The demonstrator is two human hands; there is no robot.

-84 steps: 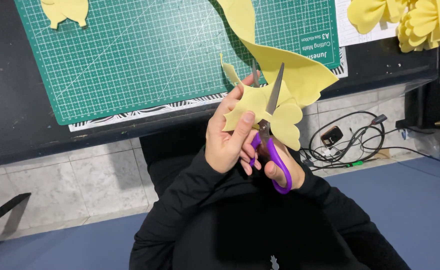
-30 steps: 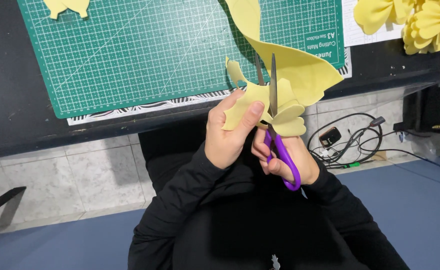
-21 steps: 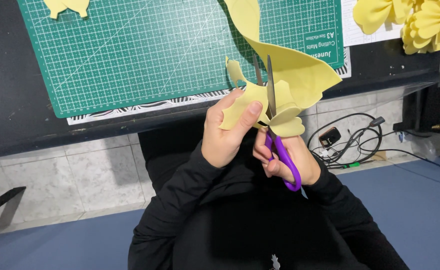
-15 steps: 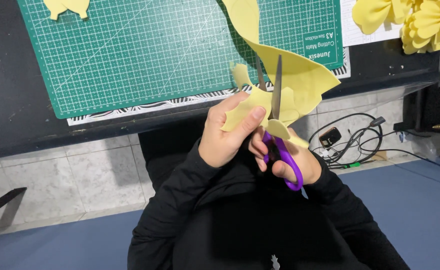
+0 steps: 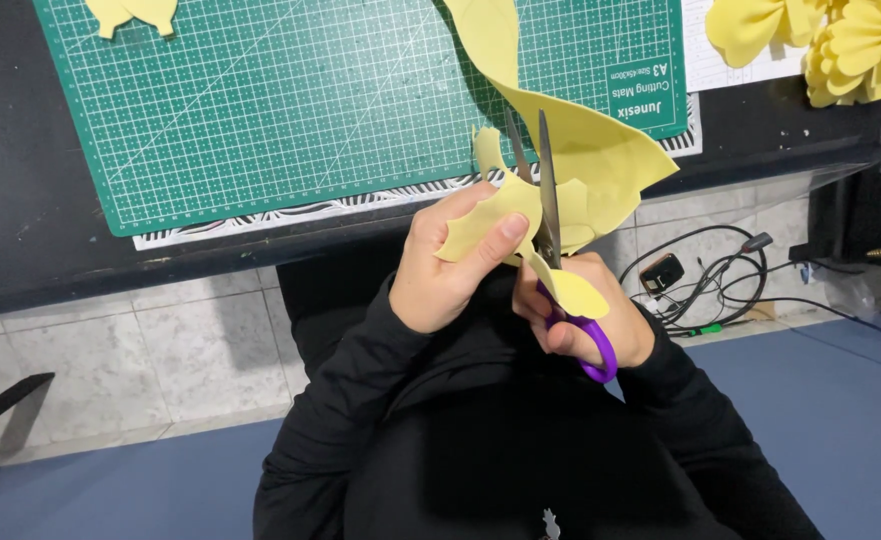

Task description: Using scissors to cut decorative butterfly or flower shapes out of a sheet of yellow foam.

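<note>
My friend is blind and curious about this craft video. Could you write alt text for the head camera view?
Seen from above, a person in black sleeves cuts a yellow foam sheet with purple-handled scissors, blades slightly open, in the right hand, while the left hand pinches the sheet. Beyond lie a green cutting mat on a dark table, and yellow foam flowers at top right.

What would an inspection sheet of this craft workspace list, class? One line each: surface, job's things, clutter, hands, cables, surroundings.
Surface: black table under a green cutting mat.
Job's things: yellow foam sheet; purple-handled scissors, blades slightly apart.
Clutter: yellow cut-out on the mat; yellow foam flowers far right.
Hands: left hand pinches the sheet; right hand works the scissors.
Cables: black cables on the floor.
Surroundings: grey tiles, blue flooring.
</note>
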